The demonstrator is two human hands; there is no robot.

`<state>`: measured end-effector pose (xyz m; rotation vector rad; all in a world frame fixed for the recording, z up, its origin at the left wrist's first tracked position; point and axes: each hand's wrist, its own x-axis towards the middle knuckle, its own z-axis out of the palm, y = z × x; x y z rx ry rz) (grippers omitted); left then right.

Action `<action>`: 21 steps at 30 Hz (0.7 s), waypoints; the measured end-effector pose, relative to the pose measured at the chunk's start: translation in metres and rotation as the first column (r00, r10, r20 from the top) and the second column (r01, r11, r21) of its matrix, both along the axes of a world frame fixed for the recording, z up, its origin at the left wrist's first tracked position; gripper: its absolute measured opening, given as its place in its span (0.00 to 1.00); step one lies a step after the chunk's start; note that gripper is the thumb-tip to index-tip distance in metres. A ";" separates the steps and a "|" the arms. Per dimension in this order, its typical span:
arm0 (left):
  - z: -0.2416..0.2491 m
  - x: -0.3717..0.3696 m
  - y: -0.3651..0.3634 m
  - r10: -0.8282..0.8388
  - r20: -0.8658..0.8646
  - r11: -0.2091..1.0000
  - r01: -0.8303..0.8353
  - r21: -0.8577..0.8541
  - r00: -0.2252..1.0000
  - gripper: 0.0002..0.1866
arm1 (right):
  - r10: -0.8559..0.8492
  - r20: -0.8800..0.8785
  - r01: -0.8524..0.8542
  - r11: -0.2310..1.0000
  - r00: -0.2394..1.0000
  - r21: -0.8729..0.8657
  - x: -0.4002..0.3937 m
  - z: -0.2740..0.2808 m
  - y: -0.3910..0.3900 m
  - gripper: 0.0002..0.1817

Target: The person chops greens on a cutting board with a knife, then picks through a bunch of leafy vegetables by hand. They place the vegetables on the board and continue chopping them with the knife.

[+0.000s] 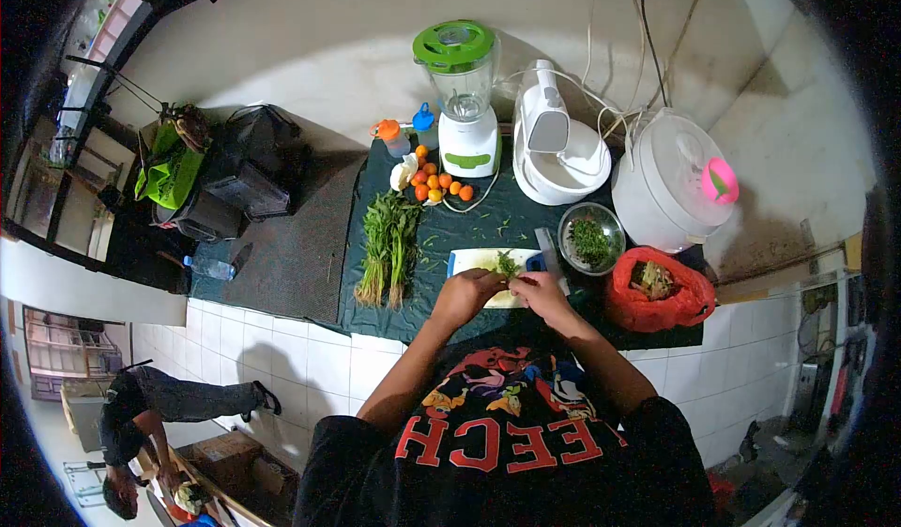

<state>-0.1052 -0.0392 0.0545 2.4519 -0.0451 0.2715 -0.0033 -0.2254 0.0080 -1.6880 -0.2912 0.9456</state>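
Over a white cutting board [465,262], my left hand [465,296] and my right hand [541,294] meet, fingers closed around a small sprig of leafy greens [507,265]. The fingertips partly hide the stems. A knife [547,247] with a blue handle lies at the board's right side, beside my right hand. Further right, a clear bowl [617,230] contains picked or cut greens [589,243]. Left of the board rests a bundle of long-stemmed greens [387,245], roots toward me.
A red plastic bag [648,316] of scraps sits at the right edge. Behind stand a blender [467,142], a white stand mixer [554,166] and a large white lidded container [671,180]. Small orange fruits [445,181] lie near two capped bottles. Another person [141,414] works at lower left.
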 end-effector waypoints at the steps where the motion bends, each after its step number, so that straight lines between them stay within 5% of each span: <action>1: -0.002 0.000 0.000 0.001 0.000 1.000 -0.001 0.000 1.000 0.11 | -0.017 0.032 0.017 1.000 0.999 -0.001 -0.001 -0.005 0.001 0.13; 9: 0.000 -0.002 0.008 -0.037 -0.126 0.999 0.033 -0.032 0.991 0.10 | 0.080 0.076 -0.083 0.996 0.994 0.033 0.001 -0.013 -0.001 0.14; 11: -0.009 -0.001 0.009 -0.003 -0.149 0.999 -0.003 -0.039 0.989 0.10 | 0.158 0.323 -0.171 0.985 0.933 0.010 0.002 -0.019 -0.003 0.17; 12: -0.017 -0.002 0.010 0.032 -0.170 0.998 -0.040 -0.047 0.985 0.11 | 0.154 0.315 -0.166 0.986 0.937 0.011 0.005 -0.020 -0.009 0.17; 14: -0.039 -0.005 0.016 0.069 -0.152 0.991 -0.085 -0.104 0.986 0.10 | 0.376 0.549 -0.159 0.902 0.747 -0.401 0.008 -0.022 -0.030 0.18; 15: -0.051 -0.005 0.017 0.115 -0.124 0.977 -0.135 -0.164 0.986 0.09 | 0.372 0.537 -0.157 0.902 0.757 -0.403 0.004 -0.028 -0.040 0.18; 17: -0.072 -0.007 0.025 0.127 -0.146 0.984 -0.144 -0.108 0.981 0.09 | 0.489 0.501 0.115 0.624 0.714 -0.773 -0.003 -0.046 -0.059 0.23; 21: -0.111 -0.002 0.030 0.172 -0.205 0.981 -0.186 -0.048 0.963 0.08 | 0.429 0.635 0.200 0.706 0.642 -0.679 -0.021 -0.087 -0.085 0.27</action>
